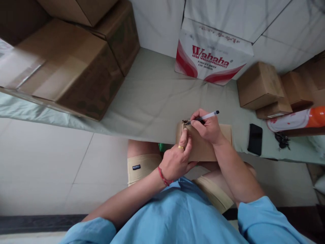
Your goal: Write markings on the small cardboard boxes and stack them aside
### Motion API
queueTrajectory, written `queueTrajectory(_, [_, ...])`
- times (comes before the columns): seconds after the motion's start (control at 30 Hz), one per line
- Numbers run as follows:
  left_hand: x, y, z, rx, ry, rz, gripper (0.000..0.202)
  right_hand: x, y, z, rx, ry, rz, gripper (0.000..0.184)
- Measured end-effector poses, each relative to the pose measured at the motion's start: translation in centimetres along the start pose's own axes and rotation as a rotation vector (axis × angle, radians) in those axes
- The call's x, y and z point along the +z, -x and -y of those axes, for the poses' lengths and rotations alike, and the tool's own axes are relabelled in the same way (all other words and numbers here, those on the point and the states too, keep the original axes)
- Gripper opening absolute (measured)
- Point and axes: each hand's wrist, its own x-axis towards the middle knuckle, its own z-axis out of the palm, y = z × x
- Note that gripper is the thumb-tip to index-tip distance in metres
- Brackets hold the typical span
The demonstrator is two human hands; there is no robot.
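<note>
A small brown cardboard box [224,134] lies at the front edge of the cloth-covered surface, close to my body. My right hand [207,128] pinches a pen [209,115] with a clear barrel and black end. The pen's tip is at a dark, ragged opening [186,122] at the box's far left corner. My left hand [176,159], with a gold ring and a red bracelet at the wrist, grips the near left part of the box. Its index finger points along the left edge, just below the opening. Fingers under the box are hidden.
Large cardboard boxes [63,64] are stacked at the left. A white and red water carton [213,51] stands against the wall. Smaller boxes [260,84], a phone [255,139], keys [282,140] and an orange-and-white cylinder [297,119] sit at the right.
</note>
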Motion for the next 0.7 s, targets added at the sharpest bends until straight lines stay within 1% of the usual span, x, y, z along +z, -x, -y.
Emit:
queueTrajectory(0.27, [0.28,-0.11,0.03,-0.003,0.054,-0.002,0.099,0.04,0.01,-0.2,-0.039,0.036,0.02,0.008])
queueTrajectory(0.57, [0.07,0.0,-0.03,-0.009,0.028,0.02,0.102,0.13,0.1,-0.28,-0.062,0.046,-0.033,0.007])
queueTrajectory(0.7, [0.3,0.13,0.04,-0.007,0.022,0.004,0.101,0.11,0.25,-0.22,-0.051,0.063,-0.073,0.007])
